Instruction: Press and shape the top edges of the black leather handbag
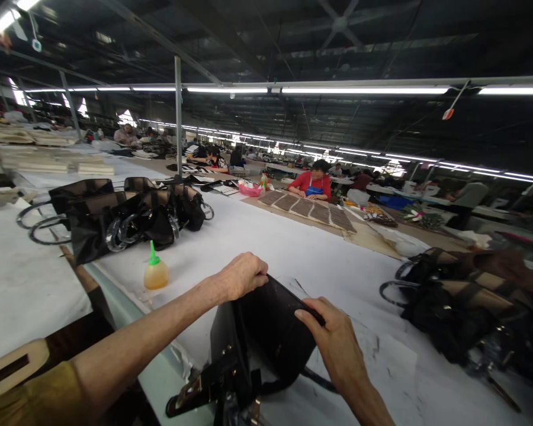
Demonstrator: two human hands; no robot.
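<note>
The long white table (302, 248) runs away from you toward the far end of the hall. Its near edge is just below your arms.

Toward the table's left edge lies a heap of black bags (128, 216) with round ring handles, some tipped on their sides. Near the right edge a second pile of dark bags (462, 302) sits blurred, and its details are hard to make out. Farther along the table is a row of brown panels (308, 210) on a tan sheet, and a co-worker in a red top (314, 183) sits behind it.

The black handbag (270, 331) stands at the near edge of the table, between your 2 hands. Its strap and metal fittings hang over the edge toward you.

Your left hand (242, 275) is curled over the bag's top rim at its left corner, fingers closed on it. Your right hand (337, 340) grips the same rim at the right corner, fingertips hooked over the top and palm against the near face.

A small amber bottle with a green nozzle (155, 272) stands upright to the left of your left hand, apart from the bag.
</note>
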